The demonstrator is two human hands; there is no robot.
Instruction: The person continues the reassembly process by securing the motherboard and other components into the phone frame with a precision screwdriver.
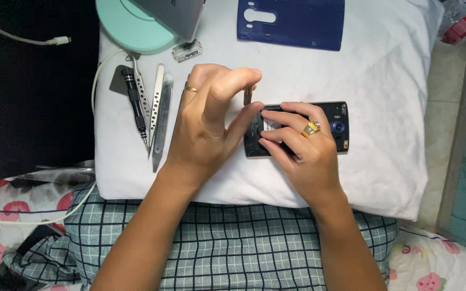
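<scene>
Far left, a white cable [22,39] runs off-frame over a dark surface. A mint round lamp base [130,27] is cut off at the top edge, w/ a grey slab leaning over it. Just below lies a razor blade [187,52]. Left side of the white pillow [395,161] holds a tool row: a black screwdriver [135,108], tweezers [156,102] and a flat metal pry tool [163,124], side by side.

The left hand [203,126] comes up from the bottom, wrist bent, a thin ring on one finger. Its index and thumb are pinched on a small dark part [247,96], too small to identify. That part sits just above the phone's left end.

The opened phone [335,126] lies flat mid-pillow, back off, camera lens at its right end; its middle is hidden under fingers. The right hand [300,145], w/ a gold ring, rests on it, fingertips pressing the exposed interior, grip loose, not closed around anything.

The blue back cover [292,24] lies apart at the top, partly cut off. A checked cloth [233,242] lies below the pillow.
</scene>
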